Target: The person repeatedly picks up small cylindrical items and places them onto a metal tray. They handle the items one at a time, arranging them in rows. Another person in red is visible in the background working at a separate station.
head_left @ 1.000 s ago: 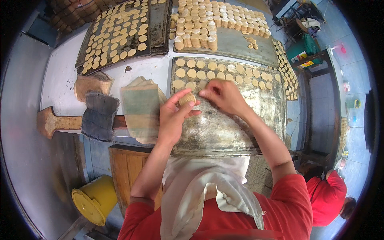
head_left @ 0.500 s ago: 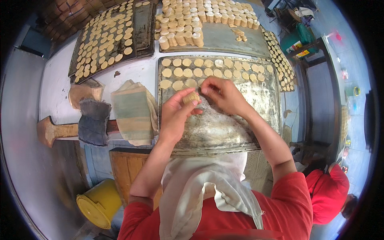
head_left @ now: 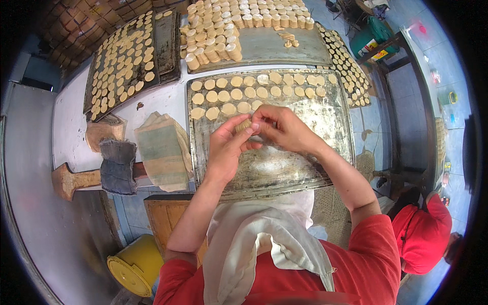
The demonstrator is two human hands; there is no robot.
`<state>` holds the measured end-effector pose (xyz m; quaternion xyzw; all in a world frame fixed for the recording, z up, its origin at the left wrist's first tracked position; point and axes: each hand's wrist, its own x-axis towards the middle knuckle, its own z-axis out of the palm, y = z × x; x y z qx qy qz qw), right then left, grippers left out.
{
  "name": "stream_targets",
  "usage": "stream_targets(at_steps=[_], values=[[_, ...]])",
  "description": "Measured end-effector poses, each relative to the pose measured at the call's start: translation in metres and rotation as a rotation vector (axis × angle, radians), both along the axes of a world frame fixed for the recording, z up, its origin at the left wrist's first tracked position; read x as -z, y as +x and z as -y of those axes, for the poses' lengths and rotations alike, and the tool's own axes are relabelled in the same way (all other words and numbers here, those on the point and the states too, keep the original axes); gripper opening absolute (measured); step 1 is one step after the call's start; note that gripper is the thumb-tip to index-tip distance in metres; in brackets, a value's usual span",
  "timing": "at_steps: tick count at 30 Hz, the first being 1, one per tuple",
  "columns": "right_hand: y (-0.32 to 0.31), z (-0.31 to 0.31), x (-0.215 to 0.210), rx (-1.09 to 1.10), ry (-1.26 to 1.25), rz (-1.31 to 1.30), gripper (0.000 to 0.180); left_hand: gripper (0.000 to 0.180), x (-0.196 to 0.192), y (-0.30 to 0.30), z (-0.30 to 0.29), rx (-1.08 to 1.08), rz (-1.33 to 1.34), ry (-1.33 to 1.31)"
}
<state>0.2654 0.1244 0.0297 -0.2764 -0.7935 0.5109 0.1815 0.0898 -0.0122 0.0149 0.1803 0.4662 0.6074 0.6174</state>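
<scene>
My left hand (head_left: 223,145) is closed around a short stack of round dough discs (head_left: 242,126), tilted over the baking tray. The right hand (head_left: 284,128) meets it from the right, fingers pinched at the end of the stack; whether a single disc is between them is hidden. Under both hands lies the large worn metal baking tray (head_left: 279,173). Along its far side, flat pale dough discs (head_left: 236,94) lie in rows, the nearest row partly covered by my hands.
Behind stands another tray (head_left: 269,48) with many stacked discs (head_left: 218,40) and a few dough scraps (head_left: 288,39). Disc-covered trays flank it at left (head_left: 124,61) and right (head_left: 345,63). Folded cloths (head_left: 162,152) and a wooden-handled tool (head_left: 81,178) lie left. A person in red (head_left: 422,234) is at right.
The right hand has moved from the near row of discs on the tray back to the stack in my left hand. The whole view has shifted slightly.
</scene>
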Motion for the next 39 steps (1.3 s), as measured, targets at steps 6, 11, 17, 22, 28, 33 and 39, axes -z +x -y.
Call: stream_targets(at_steps=[6, 11, 17, 22, 28, 33, 39], values=[[0.016, -0.012, 0.001, 0.283, 0.367, 0.327, 0.025, 0.049, 0.000, 0.015, -0.006, -0.005, 0.002, 0.048], [0.029, -0.009, 0.003, 0.111, 0.018, 0.058, 0.024, 0.051, 0.000, 0.024, -0.013, 0.041, 0.012, 0.045], [0.046, -0.021, 0.003, 0.231, 0.150, 0.282, 0.024, 0.045, -0.001, 0.033, -0.020, 0.058, -0.040, 0.022], [0.055, -0.007, 0.004, 0.193, -0.005, 0.025, 0.028, 0.043, 0.000, 0.042, -0.023, 0.103, -0.047, 0.033], [0.062, -0.011, -0.001, 0.121, 0.017, 0.070, 0.023, 0.041, -0.001, 0.048, -0.029, 0.128, -0.089, 0.052], [0.071, -0.026, 0.002, 0.332, 0.300, 0.315, 0.028, 0.042, 0.000, 0.057, -0.033, 0.115, -0.061, 0.067], [0.089, -0.023, 0.002, 0.196, 0.020, 0.076, 0.026, 0.043, 0.003, 0.070, -0.046, 0.192, -0.021, 0.056]])
